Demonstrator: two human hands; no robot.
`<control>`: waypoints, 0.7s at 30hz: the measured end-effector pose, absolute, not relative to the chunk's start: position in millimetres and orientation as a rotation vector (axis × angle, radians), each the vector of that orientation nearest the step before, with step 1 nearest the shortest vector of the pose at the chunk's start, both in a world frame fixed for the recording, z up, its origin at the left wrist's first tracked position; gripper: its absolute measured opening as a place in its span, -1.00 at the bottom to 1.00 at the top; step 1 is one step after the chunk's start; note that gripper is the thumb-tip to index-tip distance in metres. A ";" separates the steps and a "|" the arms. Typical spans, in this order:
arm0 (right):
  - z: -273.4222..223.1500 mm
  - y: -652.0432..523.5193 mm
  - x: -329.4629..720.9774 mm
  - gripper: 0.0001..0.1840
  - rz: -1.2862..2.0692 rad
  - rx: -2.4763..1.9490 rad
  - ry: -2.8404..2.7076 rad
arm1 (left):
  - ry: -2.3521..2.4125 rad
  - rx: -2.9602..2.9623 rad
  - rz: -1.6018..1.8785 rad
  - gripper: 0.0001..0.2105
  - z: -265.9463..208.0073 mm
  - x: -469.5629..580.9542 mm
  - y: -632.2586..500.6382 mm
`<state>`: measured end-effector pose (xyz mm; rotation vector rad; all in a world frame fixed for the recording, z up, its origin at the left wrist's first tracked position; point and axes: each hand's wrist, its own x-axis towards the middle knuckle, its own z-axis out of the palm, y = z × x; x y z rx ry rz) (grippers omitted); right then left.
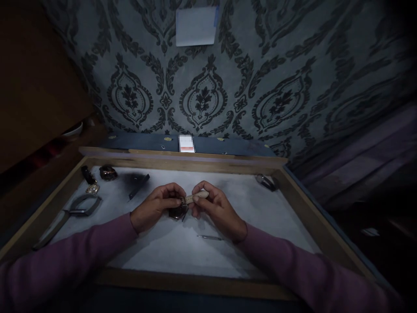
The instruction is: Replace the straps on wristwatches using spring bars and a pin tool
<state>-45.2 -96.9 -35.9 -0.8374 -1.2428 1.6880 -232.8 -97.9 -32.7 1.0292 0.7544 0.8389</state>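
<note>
A: What's the rm like?
B: V dim, esp. far R & top corners. Wall (228, 69) is grey-blue damask w/ dark leaf medallions (203, 100)
A: Anything on it?
B: Pale rect. panel (196, 27), up top nr centre
A: Sides?
B: L, big brown wood-look unit (39, 82); R, purplish fabric (361, 150) in folds, below that too dark to tell

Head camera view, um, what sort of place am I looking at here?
Probably a small watch-work corner, perhaps in a home: a watch is being handled over a shallow wooden-framed tray, a slim metal tool lies in it, and ornate patterned wallpaper rises behind.
</note>
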 end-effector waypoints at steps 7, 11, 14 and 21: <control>-35.3 -97.4 -45.4 -0.74 1.644 -0.855 -1.268 | 0.766 1.271 0.832 -0.84 -30.3 -234.1 -101.4; -35.4 -97.6 -44.8 -0.75 1.636 -0.832 -1.292 | 0.855 1.439 0.806 -0.88 -24.6 -234.7 -104.4; -34.3 -98.7 -45.0 -0.75 1.625 -0.829 -1.318 | 0.886 1.516 0.774 -0.89 -23.9 -235.3 -105.0; -30.9 -100.7 -47.5 -0.80 1.619 -0.839 -1.368 | 0.884 1.499 0.745 -0.84 -27.2 -234.0 -104.3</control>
